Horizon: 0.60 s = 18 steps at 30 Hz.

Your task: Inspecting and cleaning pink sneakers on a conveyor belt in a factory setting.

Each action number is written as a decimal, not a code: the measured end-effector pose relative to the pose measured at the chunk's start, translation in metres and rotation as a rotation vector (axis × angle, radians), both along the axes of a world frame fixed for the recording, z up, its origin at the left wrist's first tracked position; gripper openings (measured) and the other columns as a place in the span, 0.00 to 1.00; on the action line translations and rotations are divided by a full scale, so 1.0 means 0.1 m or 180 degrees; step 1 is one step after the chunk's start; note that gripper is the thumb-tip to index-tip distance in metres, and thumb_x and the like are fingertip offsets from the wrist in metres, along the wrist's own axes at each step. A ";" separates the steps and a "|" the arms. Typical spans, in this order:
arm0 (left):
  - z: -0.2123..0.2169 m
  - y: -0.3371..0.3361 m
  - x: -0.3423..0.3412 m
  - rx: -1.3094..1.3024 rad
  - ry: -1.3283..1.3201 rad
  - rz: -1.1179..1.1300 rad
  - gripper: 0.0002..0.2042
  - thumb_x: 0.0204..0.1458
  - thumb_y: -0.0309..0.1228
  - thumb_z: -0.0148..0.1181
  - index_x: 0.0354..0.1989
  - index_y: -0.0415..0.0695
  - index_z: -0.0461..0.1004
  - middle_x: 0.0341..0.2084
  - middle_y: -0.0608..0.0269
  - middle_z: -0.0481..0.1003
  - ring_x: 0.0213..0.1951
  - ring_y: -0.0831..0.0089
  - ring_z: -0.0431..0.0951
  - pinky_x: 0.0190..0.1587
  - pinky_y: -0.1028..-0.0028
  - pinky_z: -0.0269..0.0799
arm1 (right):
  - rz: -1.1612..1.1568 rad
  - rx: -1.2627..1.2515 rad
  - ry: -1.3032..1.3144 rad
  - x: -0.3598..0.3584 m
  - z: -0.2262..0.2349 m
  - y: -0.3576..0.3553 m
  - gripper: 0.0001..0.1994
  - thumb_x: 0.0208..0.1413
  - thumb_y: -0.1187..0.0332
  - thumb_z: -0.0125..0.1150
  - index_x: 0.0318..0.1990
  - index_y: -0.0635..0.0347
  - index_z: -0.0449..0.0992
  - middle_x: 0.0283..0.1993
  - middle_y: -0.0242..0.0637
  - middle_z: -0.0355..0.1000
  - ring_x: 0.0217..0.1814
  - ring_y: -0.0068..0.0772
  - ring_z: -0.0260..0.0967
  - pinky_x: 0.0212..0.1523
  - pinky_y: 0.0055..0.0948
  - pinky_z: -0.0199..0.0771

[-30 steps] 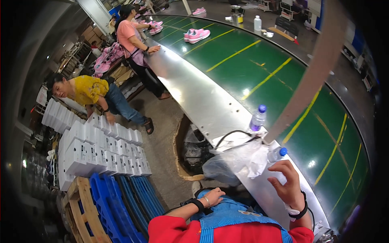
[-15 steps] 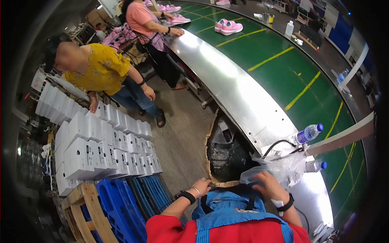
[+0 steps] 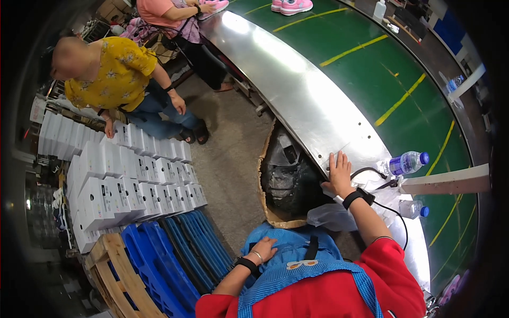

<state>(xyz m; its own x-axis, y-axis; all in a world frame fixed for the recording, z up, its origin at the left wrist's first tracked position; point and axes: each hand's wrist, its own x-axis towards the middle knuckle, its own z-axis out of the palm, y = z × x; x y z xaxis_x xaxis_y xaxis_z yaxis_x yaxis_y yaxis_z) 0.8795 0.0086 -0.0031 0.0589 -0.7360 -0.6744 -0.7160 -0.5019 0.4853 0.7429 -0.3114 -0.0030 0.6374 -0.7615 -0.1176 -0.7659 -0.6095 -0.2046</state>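
My right hand lies on the near edge of the shiny metal ledge, its fingers stretched out and holding nothing. My left hand rests against my blue apron, loosely spread, with nothing visible in it. Just ahead of the apron stands a torn-edged cardboard bin lined with dark plastic. A clear plastic bag hangs between the bin and my right wrist. Two blue-capped water bottles, one farther and one nearer, lie on the ledge beside my right forearm.
Along the ledge runs a green conveyor belt with yellow lines, carrying pink shoes. White shoeboxes are stacked at left, near blue plastic pallets and a wooden pallet. Two people, one in yellow, stand farther off.
My right hand has left the plastic bag and moved forward onto the metal ledge. My left hand has drawn back from the bin's rim to my apron. The whole view has tilted down.
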 end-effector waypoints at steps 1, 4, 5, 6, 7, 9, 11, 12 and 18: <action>0.00 -0.04 -0.02 0.0035 -0.0003 -0.0006 0.19 0.46 0.34 0.53 0.47 0.42 0.66 0.38 0.48 0.67 0.41 0.53 0.69 0.45 0.66 0.65 | 0.0026 -0.0045 0.0094 0.00 -0.04 0.05 0.52 0.23 0.60 0.71 0.60 0.60 0.45 0.62 0.57 0.39 0.64 0.57 0.36 0.58 0.53 0.44; -0.08 -0.31 0.02 -0.0330 0.0107 -0.0139 0.19 0.46 0.33 0.53 0.47 0.41 0.65 0.37 0.48 0.67 0.40 0.53 0.69 0.44 0.66 0.65 | 0.0058 -0.0077 0.0071 -0.06 -0.08 0.06 0.48 0.30 0.63 0.66 0.60 0.62 0.43 0.63 0.58 0.36 0.65 0.58 0.34 0.59 0.54 0.39; -0.11 -0.38 0.04 -0.0301 0.0091 -0.0180 0.19 0.46 0.33 0.53 0.47 0.41 0.65 0.37 0.48 0.67 0.40 0.53 0.69 0.44 0.66 0.65 | 0.0063 -0.0229 0.0059 -0.04 -0.10 0.07 0.45 0.33 0.65 0.64 0.60 0.63 0.44 0.63 0.58 0.36 0.65 0.58 0.34 0.59 0.54 0.39; -0.13 -0.43 0.05 -0.0400 0.0120 -0.0169 0.19 0.46 0.33 0.53 0.47 0.40 0.65 0.37 0.48 0.67 0.40 0.53 0.69 0.44 0.66 0.65 | 0.0025 -0.0202 0.0044 -0.02 -0.16 0.10 0.45 0.33 0.65 0.64 0.60 0.63 0.44 0.63 0.58 0.36 0.65 0.58 0.34 0.59 0.54 0.39; -0.16 -0.51 0.07 -0.0514 0.0169 -0.0161 0.19 0.46 0.32 0.53 0.47 0.40 0.65 0.37 0.48 0.66 0.40 0.53 0.69 0.44 0.66 0.65 | 0.0069 -0.0431 0.0102 -0.02 -0.25 0.11 0.46 0.32 0.64 0.64 0.60 0.65 0.43 0.62 0.59 0.36 0.64 0.59 0.34 0.59 0.55 0.39; -0.02 -0.79 0.08 -0.0258 0.0213 -0.0185 0.18 0.46 0.31 0.52 0.47 0.40 0.65 0.37 0.48 0.66 0.41 0.54 0.69 0.44 0.66 0.66 | 0.0133 -0.0643 0.0194 -0.07 -0.33 0.07 0.47 0.31 0.63 0.65 0.60 0.66 0.43 0.62 0.61 0.35 0.64 0.60 0.34 0.59 0.55 0.40; 0.08 -0.95 0.14 -0.0399 0.0089 -0.0225 0.19 0.46 0.31 0.52 0.48 0.40 0.64 0.37 0.48 0.66 0.41 0.54 0.69 0.44 0.66 0.66 | 0.0100 -0.0807 0.0217 -0.06 -0.33 0.08 0.46 0.32 0.63 0.64 0.60 0.66 0.44 0.62 0.61 0.36 0.64 0.60 0.34 0.59 0.55 0.39; 0.08 -1.00 0.13 -0.0493 0.0168 -0.0155 0.19 0.46 0.31 0.52 0.48 0.40 0.64 0.38 0.48 0.66 0.40 0.54 0.69 0.45 0.66 0.66 | 0.0093 -0.0739 0.0304 -0.09 -0.32 0.07 0.46 0.32 0.63 0.64 0.60 0.66 0.44 0.62 0.61 0.36 0.65 0.60 0.33 0.59 0.55 0.39; -0.13 -0.74 0.09 -0.0363 0.0203 -0.0154 0.18 0.46 0.31 0.52 0.47 0.40 0.65 0.38 0.47 0.66 0.41 0.54 0.69 0.46 0.66 0.65 | 0.0101 -0.0752 0.0355 0.04 -0.33 0.05 0.46 0.32 0.61 0.64 0.59 0.67 0.45 0.62 0.61 0.37 0.64 0.60 0.36 0.59 0.55 0.41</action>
<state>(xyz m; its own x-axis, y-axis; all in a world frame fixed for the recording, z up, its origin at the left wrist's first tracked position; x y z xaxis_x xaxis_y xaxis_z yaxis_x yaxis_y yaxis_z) 0.8887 -0.0657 -0.0164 -0.0189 -0.8090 -0.5875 -0.7040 -0.4065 0.5824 0.7473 -0.3062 -0.0357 0.6545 -0.7560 -0.0097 -0.7555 -0.6544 0.0308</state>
